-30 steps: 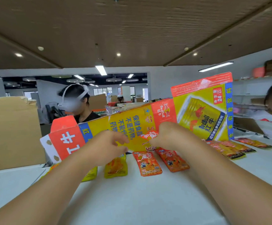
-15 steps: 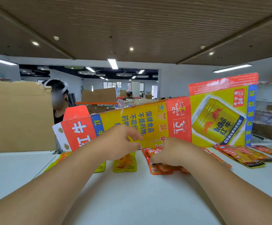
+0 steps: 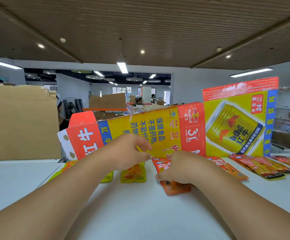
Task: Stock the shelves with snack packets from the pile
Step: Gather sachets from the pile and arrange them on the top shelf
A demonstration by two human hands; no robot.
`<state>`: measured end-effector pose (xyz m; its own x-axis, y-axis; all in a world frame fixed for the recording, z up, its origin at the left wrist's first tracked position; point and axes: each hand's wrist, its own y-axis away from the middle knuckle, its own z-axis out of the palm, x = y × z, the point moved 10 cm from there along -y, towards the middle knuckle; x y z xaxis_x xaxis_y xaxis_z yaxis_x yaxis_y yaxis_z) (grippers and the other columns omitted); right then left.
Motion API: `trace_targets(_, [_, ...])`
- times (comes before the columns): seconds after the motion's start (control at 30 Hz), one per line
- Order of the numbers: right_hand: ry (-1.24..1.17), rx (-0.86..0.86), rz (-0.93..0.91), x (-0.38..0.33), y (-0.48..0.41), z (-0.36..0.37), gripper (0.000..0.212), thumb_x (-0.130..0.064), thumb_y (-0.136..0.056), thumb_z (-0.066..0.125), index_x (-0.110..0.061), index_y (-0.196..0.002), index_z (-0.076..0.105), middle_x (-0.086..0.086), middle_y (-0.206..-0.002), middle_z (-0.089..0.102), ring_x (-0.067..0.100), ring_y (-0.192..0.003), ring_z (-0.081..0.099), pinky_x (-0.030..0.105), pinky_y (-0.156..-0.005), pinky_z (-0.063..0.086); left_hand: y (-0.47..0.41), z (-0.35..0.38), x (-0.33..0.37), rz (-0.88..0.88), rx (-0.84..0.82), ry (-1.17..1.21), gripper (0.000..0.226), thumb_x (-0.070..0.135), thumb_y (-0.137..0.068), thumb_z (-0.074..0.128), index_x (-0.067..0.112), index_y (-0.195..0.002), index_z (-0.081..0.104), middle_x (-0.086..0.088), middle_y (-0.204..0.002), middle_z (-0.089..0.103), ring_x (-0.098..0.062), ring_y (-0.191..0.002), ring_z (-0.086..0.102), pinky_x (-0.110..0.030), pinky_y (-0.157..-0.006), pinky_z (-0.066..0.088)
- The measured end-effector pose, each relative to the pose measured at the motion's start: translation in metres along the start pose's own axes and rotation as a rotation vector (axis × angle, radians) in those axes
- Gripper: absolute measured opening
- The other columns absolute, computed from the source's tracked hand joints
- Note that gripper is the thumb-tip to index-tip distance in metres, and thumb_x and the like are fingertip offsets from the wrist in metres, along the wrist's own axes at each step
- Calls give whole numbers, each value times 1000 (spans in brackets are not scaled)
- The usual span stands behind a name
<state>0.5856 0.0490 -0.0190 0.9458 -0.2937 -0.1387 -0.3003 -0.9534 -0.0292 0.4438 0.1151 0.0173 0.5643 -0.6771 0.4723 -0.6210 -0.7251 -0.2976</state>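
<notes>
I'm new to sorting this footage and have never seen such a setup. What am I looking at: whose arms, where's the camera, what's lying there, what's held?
No machine here: a person works bare-handed. The single picture comes from a wide-angle camera on their head, so both arms reach in from below. The right hand has its grip on an orange packet lying on the white surface. The left hand hovers near a yellow packet, fingers loosely curled, nothing visible in it. More packets lie in a row to the right. A flattened Red Bull carton stands behind them.
</notes>
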Motion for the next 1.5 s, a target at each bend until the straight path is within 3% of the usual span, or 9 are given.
trace_targets(0.27, [48,14,3,-3,-4,1,48,-68,-76,67,-23,-89,55,-3,-82,58,17,-78,60,31,-73,52,1,0,0,-13,-13,-1,22,40,-93,69,37,-115,72,21,-112,65,-4,-99,65,-33,-90,56])
trace_targets(0.53, [7,43,19,3,-5,-2,37,-59,-81,65,-23,-85,55,-4,-82,58,12,-65,50,27,-64,45,0,2,0,-13,-24,-1,18,39,-94,69,40,-111,72,21,-110,66,-1,-98,64,-30,-87,56])
trace_targets(0.73, [3,44,31,2,-6,1,43,-63,-77,67,-23,-79,53,-4,-81,58,12,-67,53,28,-65,47,2,2,1,-15,-34,-9,19,41,-94,68,41,-112,71,22,-110,65,1,-100,63,-30,-89,55])
trace_targets(0.9, [15,27,27,0,-5,2,46,-67,-76,67,-24,-91,56,-5,-81,57,13,-69,55,29,-68,49,3,2,3,-16,-38,-20,21,41,-94,68,40,-115,70,22,-111,65,0,-102,63,-28,-90,53])
trace_targets(1.07, [38,7,36,0,-3,1,48,-70,-76,67,-24,-78,52,-3,-81,58,14,-70,56,29,-65,47,4,2,4,-13,-37,-27,20,41,-95,67,41,-114,70,22,-112,64,0,-102,62,-26,-89,52])
trace_targets(1.13, [34,-6,26,-1,-3,-1,53,-73,-78,63,-21,-84,58,0,-87,63,17,-77,62,29,-66,46,3,2,4,-13,-34,-26,18,41,-95,68,42,-113,69,22,-111,64,0,-102,63,-27,-90,53])
trace_targets(1.27, [-85,57,12,6,-3,-16,67,-78,-81,58,-21,-116,63,0,-102,69,18,-90,65,32,-82,55,3,2,4,-8,-36,-35,20,41,-94,67,42,-114,69,22,-112,65,-1,-102,63,-31,-92,54])
trace_targets(1.37, [-80,125,20,16,-8,-26,51,-64,-92,55,-18,-114,55,0,-97,62,20,-89,61,33,-76,52,3,2,4,-11,-39,-38,23,42,-95,67,40,-118,69,22,-113,65,-1,-103,62,-29,-91,53])
trace_targets(1.5, [-29,145,3,22,-24,-24,26,-29,-102,49,-14,-81,53,3,-74,50,18,-65,47,28,-53,34,3,5,2,-10,-22,-137,28,37,-98,61,42,-125,66,22,-123,63,-6,-108,60,-25,-88,48])
